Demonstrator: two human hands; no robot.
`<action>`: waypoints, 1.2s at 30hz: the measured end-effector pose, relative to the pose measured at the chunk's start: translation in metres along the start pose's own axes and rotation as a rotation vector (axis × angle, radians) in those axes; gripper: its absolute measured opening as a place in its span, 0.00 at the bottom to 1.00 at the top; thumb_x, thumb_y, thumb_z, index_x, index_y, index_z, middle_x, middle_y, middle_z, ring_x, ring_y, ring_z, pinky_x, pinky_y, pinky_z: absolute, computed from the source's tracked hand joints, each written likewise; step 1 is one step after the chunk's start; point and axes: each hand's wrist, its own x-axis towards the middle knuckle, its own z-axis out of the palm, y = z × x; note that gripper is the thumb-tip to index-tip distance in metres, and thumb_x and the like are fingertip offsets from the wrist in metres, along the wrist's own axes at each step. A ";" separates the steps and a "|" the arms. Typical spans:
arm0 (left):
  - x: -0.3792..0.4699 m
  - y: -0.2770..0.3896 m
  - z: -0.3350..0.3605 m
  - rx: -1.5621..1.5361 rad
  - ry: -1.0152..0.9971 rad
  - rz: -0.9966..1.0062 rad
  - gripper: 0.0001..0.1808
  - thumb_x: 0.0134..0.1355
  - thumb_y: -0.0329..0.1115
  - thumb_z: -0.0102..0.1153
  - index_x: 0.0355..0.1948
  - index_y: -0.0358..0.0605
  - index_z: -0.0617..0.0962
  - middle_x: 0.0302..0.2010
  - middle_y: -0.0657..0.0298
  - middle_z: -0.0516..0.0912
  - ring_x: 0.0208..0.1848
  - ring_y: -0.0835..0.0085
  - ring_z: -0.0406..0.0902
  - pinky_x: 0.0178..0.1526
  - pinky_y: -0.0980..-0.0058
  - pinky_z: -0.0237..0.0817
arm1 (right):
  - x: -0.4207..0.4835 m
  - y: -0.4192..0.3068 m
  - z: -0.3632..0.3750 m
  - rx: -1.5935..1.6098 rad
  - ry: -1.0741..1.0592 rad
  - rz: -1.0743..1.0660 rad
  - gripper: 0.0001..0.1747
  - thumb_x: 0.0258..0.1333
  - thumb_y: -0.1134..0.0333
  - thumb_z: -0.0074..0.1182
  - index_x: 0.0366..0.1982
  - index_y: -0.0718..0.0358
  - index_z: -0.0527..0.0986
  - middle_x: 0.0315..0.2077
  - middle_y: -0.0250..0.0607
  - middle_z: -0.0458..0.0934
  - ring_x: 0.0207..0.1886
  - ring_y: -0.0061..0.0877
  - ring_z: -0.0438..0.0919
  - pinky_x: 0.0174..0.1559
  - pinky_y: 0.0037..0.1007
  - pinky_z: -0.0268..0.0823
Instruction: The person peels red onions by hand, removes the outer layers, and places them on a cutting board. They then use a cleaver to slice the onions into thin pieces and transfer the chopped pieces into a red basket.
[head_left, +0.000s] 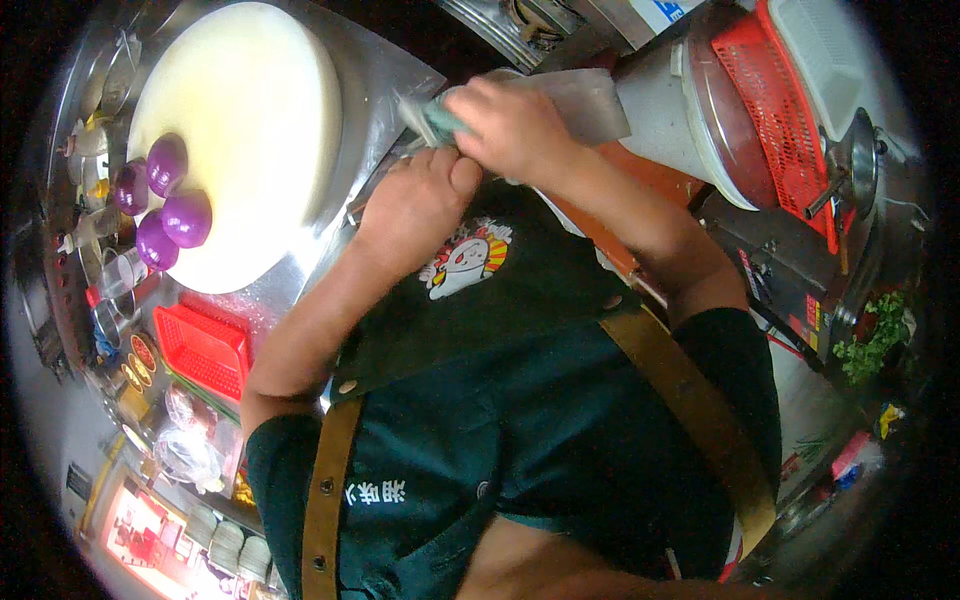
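My right hand (510, 127), blurred, is closed on a green-and-white cloth (435, 120). From behind it the broad metal blade of a cleaver (589, 105) sticks out to the right; its handle is hidden. My left hand (424, 206) is curled just below the cloth, touching or almost touching my right hand; what its fingers hold cannot be seen. Both hands are in front of my dark apron (465, 259). To their left, several peeled red onions (186, 217) rest near the left edge of a thick, round white cutting board (247, 127).
The board stands on a metal counter (367, 97). Below it are a red plastic basket (202, 349) and plastic bags (187, 450); squeeze bottles (94, 229) line the far left. On the right are a large white bucket (694, 127), a red perforated basket (780, 120) and leafy greens (874, 337).
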 end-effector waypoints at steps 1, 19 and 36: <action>0.000 0.000 -0.001 0.021 -0.084 -0.024 0.08 0.55 0.29 0.51 0.37 0.42 0.73 0.35 0.55 0.77 0.40 0.57 0.77 0.40 0.61 0.70 | 0.008 0.008 0.006 0.010 0.006 0.068 0.15 0.53 0.59 0.55 0.40 0.59 0.74 0.38 0.48 0.78 0.40 0.46 0.78 0.39 0.45 0.72; 0.006 -0.013 -0.008 0.033 -0.040 -0.074 0.05 0.53 0.28 0.55 0.33 0.43 0.75 0.37 0.55 0.80 0.38 0.56 0.79 0.38 0.61 0.72 | -0.019 0.084 -0.022 -0.185 -0.005 0.376 0.11 0.51 0.63 0.54 0.38 0.55 0.73 0.30 0.44 0.76 0.32 0.45 0.80 0.30 0.48 0.73; 0.007 -0.030 -0.035 -0.293 0.583 -0.569 0.04 0.52 0.25 0.55 0.29 0.41 0.72 0.31 0.52 0.75 0.35 0.50 0.76 0.37 0.58 0.69 | 0.099 0.242 -0.161 -0.453 0.006 0.418 0.30 0.57 0.53 0.57 0.54 0.67 0.73 0.48 0.50 0.79 0.50 0.43 0.77 0.51 0.40 0.68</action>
